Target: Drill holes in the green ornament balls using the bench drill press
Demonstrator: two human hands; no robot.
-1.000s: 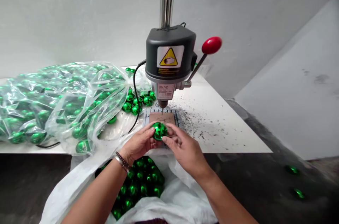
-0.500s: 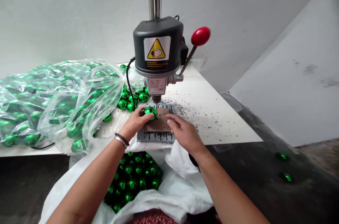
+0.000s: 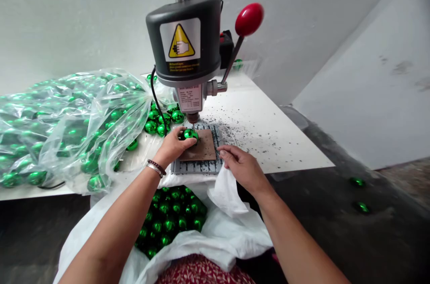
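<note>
My left hand [image 3: 174,144] is closed around a shiny green bauble [image 3: 191,135], thumb in front and fingers behind. The bauble is over a brown board [image 3: 204,149] on the slotted grey base [image 3: 195,167] of a small drill press [image 3: 184,46]. Just above the bauble is the thin drill bit [image 3: 193,125]; whether they touch I cannot tell. To the right of the board, my right hand [image 3: 241,166] has its thumb and index finger pinched together. A flap of the white bag [image 3: 230,192] hangs just under it; anything between its fingers is hidden.
The drill press's red-knobbed lever [image 3: 249,19] points up right. Loose baubles [image 3: 154,122] and a clear plastic bag [image 3: 74,127] full of baubles are at left. Dark shavings litter the white table [image 3: 268,140]. More baubles [image 3: 171,217] fill the white bag at my lap. Two lie on the floor.
The left hand has brought the bauble slightly up and in under the bit. My right hand has moved a little right and down, away from the board. The view has shifted closer.
</note>
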